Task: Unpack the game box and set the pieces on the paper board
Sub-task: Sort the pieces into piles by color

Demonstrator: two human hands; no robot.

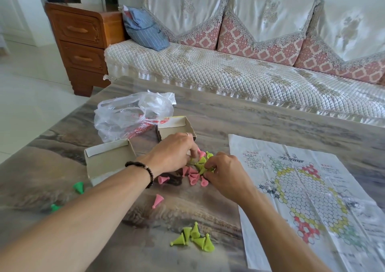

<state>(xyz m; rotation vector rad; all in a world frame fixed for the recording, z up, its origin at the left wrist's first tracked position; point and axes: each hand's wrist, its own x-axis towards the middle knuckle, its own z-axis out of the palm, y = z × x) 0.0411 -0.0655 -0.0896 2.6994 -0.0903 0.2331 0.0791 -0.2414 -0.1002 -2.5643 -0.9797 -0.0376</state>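
A heap of pink and lime cone pieces (pixel 194 175) lies mid-table between my hands. My left hand (pixel 173 153) reaches into the heap, its fingertips pinching a lime piece. My right hand (pixel 225 171) curls over the heap's right side and pinches lime pieces. A separate cluster of lime pieces (pixel 194 238) lies near the front. One pink piece (pixel 157 201) and two green pieces (pixel 78 187) lie apart at the left. The paper board (pixel 302 192) with its star grid is spread flat at the right, with no pieces on it. Two open cardboard box halves (pixel 108 161) (pixel 177 126) stand behind the heap.
A crumpled clear plastic bag (pixel 131 113) sits behind the boxes. A sofa (pixel 250 74) runs along the table's far edge, and a wooden drawer cabinet (pixel 81 42) stands at the back left.
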